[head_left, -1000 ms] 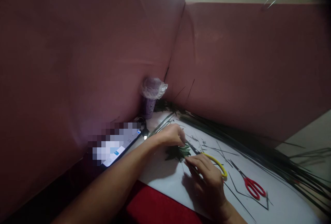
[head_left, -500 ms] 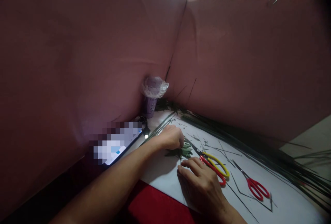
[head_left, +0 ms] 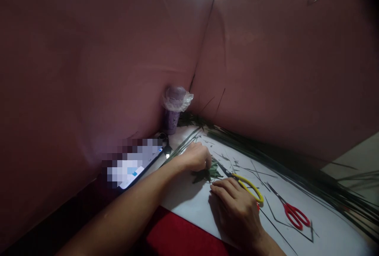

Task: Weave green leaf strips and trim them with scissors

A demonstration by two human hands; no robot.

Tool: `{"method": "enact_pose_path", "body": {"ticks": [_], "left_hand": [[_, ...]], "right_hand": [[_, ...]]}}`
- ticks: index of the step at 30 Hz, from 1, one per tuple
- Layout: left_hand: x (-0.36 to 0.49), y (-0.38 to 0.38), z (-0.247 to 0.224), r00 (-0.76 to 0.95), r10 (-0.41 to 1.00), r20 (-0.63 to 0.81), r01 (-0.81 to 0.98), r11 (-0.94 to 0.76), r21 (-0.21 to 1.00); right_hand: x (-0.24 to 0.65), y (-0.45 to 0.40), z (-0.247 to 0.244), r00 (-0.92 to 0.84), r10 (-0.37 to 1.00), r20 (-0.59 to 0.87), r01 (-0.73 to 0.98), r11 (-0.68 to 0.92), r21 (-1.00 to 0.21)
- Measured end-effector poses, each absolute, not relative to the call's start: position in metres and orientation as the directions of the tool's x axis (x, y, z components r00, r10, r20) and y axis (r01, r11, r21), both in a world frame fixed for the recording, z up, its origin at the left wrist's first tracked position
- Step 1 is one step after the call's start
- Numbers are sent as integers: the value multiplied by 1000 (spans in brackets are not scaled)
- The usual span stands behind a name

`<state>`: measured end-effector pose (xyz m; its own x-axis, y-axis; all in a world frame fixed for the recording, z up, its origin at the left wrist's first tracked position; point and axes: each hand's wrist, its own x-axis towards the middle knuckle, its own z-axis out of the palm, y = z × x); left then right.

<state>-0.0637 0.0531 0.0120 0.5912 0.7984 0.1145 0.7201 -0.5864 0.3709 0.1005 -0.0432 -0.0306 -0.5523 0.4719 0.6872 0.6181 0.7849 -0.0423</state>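
The green leaf piece (head_left: pixel 208 174) lies on the worktop (head_left: pixel 183 199) beside the blades of the yellow-handled scissors (head_left: pixel 245 179). The left hand (head_left: pixel 196 157) curls closed on it; the right hand (head_left: pixel 237 200), near those scissors, has fingers bent, grip unclear. It looks light, bendy, easily creased; best pinched where leaves bunch.

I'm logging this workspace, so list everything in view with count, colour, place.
Walls: two, pink, left and right.
Table: one, white, centre.
Cup: one, purple, back corner, plastic around top.
Phone: one, dark-edged, screen lit, left.
Small item: one, black, near phone.
Scissors: two; red pair right, yellow-and-red pair centre.
Strips: many, dark green, table's back and scattered.
Surface below: one, red, front.
Leafy piece: one, green, centre.
Left hand: one, bare, at leafy piece.
Right hand: one, bare, beside scissors.
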Motion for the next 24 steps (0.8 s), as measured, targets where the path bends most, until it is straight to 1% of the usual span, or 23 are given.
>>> {"method": "enact_pose_path", "body": {"ticks": [4,8,10,13,16,19,24], "left_hand": [[-62,52,11,589,798,127,708,-585,396],[-62,56,13,541,822,174,675,-549,493],[-63,60,13,464,859,217,673,-501,544],[-65,66,14,278,924,261,697,-381,607],[-68,68,15,124,957,262,709,-270,651],[-70,66,18,64,965,256,702,-226,676],[-70,64,21,47,968,246,699,-208,684]], "right_hand": [[101,-44,-32,-590,414,693,562,827,-15],[101,-47,-30,-574,362,734,577,815,49],[101,-49,-28,-592,320,740,569,816,102],[102,-50,-28,-629,267,730,537,828,160],[103,-49,-30,-637,298,711,547,824,145],[103,-47,-31,-637,321,701,556,821,129],[102,-50,-28,-662,231,713,532,815,229]]}}
